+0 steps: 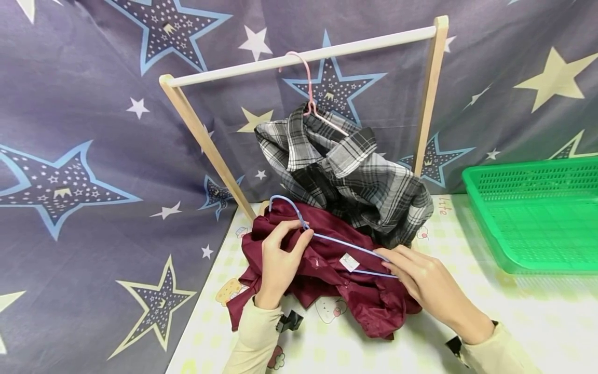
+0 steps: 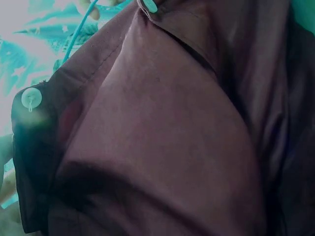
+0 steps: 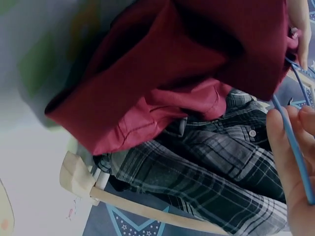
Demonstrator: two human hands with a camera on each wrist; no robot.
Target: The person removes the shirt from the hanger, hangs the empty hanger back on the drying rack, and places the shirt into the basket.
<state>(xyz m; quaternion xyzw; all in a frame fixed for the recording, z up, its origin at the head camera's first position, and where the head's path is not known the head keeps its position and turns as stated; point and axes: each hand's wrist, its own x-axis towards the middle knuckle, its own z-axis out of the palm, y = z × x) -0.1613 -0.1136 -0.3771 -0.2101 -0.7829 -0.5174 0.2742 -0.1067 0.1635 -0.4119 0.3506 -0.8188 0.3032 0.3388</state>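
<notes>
A maroon shirt (image 1: 374, 311) lies bunched on the table, with a white label (image 1: 349, 262) inside its collar area. A blue clothes hanger (image 1: 345, 243) lies partly within the shirt, its hook pointing up to the left. My left hand (image 1: 277, 265) pinches the hanger just below the hook. At the hanger's other end my right hand (image 1: 427, 280) grips the blue arm between thumb and fingers. In the left wrist view the maroon cloth (image 2: 162, 108) covers most of the picture and hides the left fingers. The right wrist view shows the blue hanger (image 3: 294, 145) across the right fingers.
A grey plaid shirt (image 1: 345, 161) hangs on a pink hanger (image 1: 308, 78) from the white bar (image 1: 374, 45) of a wooden-legged rack, right behind the maroon shirt. To the right stands a green plastic basket (image 1: 486, 228). A star-patterned cloth (image 1: 93, 119) hangs behind.
</notes>
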